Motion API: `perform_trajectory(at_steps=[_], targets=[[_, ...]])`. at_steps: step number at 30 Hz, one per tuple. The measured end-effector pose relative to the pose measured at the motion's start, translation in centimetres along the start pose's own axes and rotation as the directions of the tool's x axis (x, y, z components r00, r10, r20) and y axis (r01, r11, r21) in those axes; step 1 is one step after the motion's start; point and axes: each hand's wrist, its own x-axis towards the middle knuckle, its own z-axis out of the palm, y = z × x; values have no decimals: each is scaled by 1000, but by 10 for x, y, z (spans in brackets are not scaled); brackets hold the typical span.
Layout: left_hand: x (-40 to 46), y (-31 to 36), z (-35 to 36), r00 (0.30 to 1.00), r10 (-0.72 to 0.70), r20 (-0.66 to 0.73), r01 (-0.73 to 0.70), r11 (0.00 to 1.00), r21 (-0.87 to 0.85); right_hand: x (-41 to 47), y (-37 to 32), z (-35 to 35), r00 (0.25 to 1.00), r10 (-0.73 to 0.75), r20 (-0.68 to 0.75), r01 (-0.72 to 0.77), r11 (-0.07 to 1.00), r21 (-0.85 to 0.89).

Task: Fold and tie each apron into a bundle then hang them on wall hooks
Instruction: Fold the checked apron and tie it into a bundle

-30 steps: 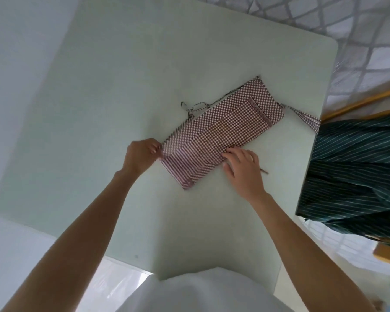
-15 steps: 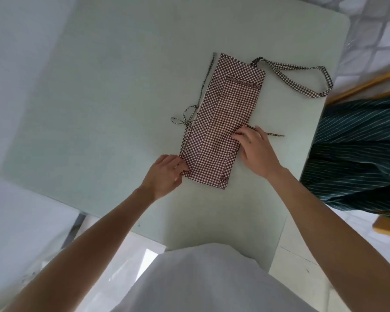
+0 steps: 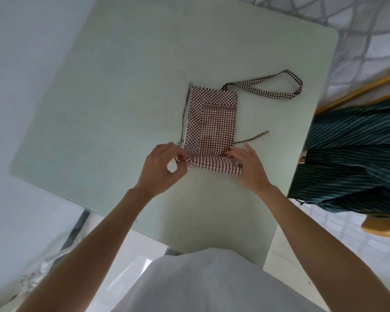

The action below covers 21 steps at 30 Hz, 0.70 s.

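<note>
Both grips are closed on the near end of the apron [image 3: 211,122]: the left hand [image 3: 161,168] pinches the left end of the rolled edge [image 3: 214,165] between thumb and curled fingers, and the right hand [image 3: 249,165] holds the right end of the same roll with fingers curled over it. Thumb and forefinger of the left hand form a ring with a visible gap inside. The apron is a red-and-white checked cloth folded into 1 narrow rectangle that lies flat on the pale green worktop [image 3: 122,97], right of centre, with its long axis running away from the person. Its near end is turned over into 1 short roll showing a striped-looking underside; the far part stays flat. A trim band crosses the flat part near its far end. The neck loop [image 3: 277,91] extends from the far right corner and lies flat on the worktop, toward the right edge. 1 thin tie [image 3: 253,138] runs out from the right side, just beyond the right hand; another thin tie [image 3: 183,118] lies along the left side. A dark green striped cloth [image 3: 356,158] hangs over a wooden chair [image 3: 383,226] beside the right edge of the worktop, apart from the apron.
</note>
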Motion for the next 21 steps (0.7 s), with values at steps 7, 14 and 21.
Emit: perform_trajectory(at_steps=[7,14,21], targets=[[120,-21,6,967,-255,18,256,960,-113,22,-14,-22,891,453,-33,-407,830,382],[181,-64,52,865,-460,200,465,885,20,45,5,-24,830,553,-81,-535,828,171],[178,-84,74,834,-506,220,500,862,85,49,5,-22,816,573,-77,-565,818,109]])
